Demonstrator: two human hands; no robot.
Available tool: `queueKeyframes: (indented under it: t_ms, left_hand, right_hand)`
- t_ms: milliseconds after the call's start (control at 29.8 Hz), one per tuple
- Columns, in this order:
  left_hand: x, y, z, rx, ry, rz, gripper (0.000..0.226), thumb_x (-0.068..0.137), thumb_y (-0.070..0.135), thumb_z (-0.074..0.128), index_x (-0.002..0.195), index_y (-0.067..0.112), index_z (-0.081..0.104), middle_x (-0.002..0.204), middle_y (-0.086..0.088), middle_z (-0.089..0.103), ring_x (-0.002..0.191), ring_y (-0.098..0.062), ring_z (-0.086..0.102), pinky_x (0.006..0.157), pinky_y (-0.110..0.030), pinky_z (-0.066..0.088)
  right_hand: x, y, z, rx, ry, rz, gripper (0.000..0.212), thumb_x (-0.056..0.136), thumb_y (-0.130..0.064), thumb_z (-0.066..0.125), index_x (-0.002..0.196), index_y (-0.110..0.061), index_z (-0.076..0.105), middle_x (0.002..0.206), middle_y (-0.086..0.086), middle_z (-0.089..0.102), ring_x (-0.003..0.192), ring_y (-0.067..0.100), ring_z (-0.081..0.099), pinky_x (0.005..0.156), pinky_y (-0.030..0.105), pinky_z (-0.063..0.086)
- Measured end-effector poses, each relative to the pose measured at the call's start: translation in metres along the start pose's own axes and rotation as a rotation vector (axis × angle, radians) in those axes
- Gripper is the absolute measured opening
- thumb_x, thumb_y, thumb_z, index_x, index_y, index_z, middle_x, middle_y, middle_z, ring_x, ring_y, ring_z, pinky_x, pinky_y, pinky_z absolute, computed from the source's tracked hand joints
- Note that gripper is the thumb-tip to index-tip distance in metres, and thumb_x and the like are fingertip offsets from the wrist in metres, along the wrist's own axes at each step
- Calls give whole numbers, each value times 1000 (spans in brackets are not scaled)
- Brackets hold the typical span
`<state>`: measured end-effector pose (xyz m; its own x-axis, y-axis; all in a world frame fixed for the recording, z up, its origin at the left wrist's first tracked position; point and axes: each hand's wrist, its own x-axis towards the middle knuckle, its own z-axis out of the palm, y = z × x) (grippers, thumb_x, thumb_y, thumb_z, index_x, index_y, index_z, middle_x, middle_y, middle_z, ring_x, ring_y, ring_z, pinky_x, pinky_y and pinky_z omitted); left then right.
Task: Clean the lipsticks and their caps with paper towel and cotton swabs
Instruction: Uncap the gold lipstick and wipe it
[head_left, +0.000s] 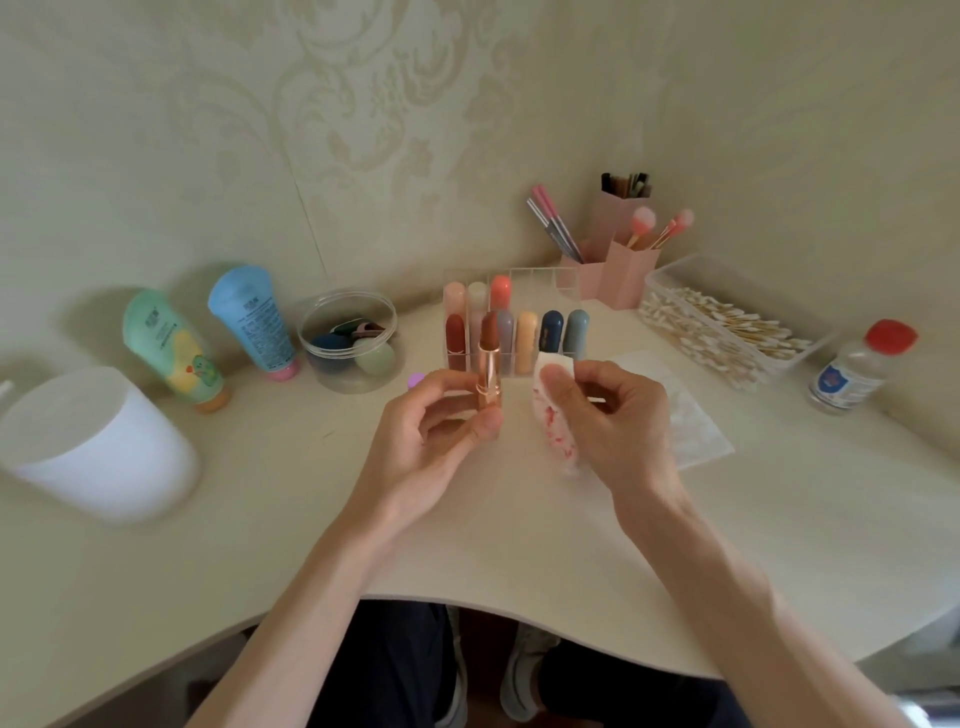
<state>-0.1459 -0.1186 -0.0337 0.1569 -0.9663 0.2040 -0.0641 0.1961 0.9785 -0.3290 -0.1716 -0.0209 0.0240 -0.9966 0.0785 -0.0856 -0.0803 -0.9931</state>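
Holding the lipstick (489, 371) upright in my left grip (444, 421), I should dab gently using the paper towel (552, 434) pinched in my right grip (615, 410).

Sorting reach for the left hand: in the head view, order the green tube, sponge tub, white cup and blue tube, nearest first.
1. Sponge tub, just up-left of the left hand.
2. Blue tube, farther left.
3. Green tube, beside it, farther left.
4. White cup, far left.
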Motion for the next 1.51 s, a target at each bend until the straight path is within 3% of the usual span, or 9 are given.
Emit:
queueKeyframes:
  t_ms: [168,302,570,637,737,871,972,1106,1508]
  left_hand:
    - [12,-4,4,162,44,16,19,86,22,82,102,17,75,92,4,78,88,-20,74,82,-32,57]
    - [25,-10,9,367,40,1,16,86,20,83,100,22,77,88,16,76,84,-6,72,78,-35,56]
    - [39,-12,26,523,72,69,18,85,17,83,101,21,75,83,16,75,83,1,67,65,-9,42]
    - [41,-14,27,587,92,101,21,85,18,83,103,23,73,87,16,74,84,1,67,70,-14,47]
    - [40,-17,29,635,117,121,30,83,20,82,108,29,68,91,16,73,87,1,68,83,-37,57]
    - [39,-15,32,661,145,142,40,84,21,83,115,30,60,96,19,72,87,5,66,83,-29,55]
    - [40,-16,34,730,150,147,41,86,24,81,118,30,57,95,16,73,89,-3,69,82,-37,56]
    - [39,-18,36,762,151,152,41,88,27,79,120,34,53,97,15,75,93,-7,71,80,-43,57]
    - [28,-15,32,842,166,222,38,89,26,80,120,25,59,106,11,74,89,-14,69,75,-43,56]
  right_hand:
    - [5,3,-2,-152,-1,54,15,90,-36,81,81,-24,81,80,5,75,75,28,70,68,38,57]
    - [6,-1,-8,-149,49,87,17,91,-32,81,79,-21,80,80,6,75,66,11,63,60,20,49]
    - [7,-5,-11,-139,76,114,18,92,-28,79,78,-17,80,77,9,73,56,5,57,50,15,44]
    - [7,-4,-11,-139,72,124,17,92,-30,80,77,-20,80,76,5,74,58,4,58,53,15,45]
    - [7,-4,-11,-142,62,129,17,91,-31,80,78,-22,80,74,2,73,61,4,57,55,14,44]
    - [6,-5,-10,-154,40,129,16,92,-32,80,80,-21,81,75,2,74,62,7,58,55,14,43]
    - [6,-5,-9,-163,6,137,14,92,-31,80,83,-21,81,79,2,76,69,19,69,58,19,49]
    - [5,-5,-7,-213,-20,140,14,93,-35,78,86,-24,82,82,-2,78,83,19,73,77,40,60]
    - [4,-3,-7,-225,-58,92,18,97,-40,72,85,-32,82,84,3,78,90,30,72,85,49,59]
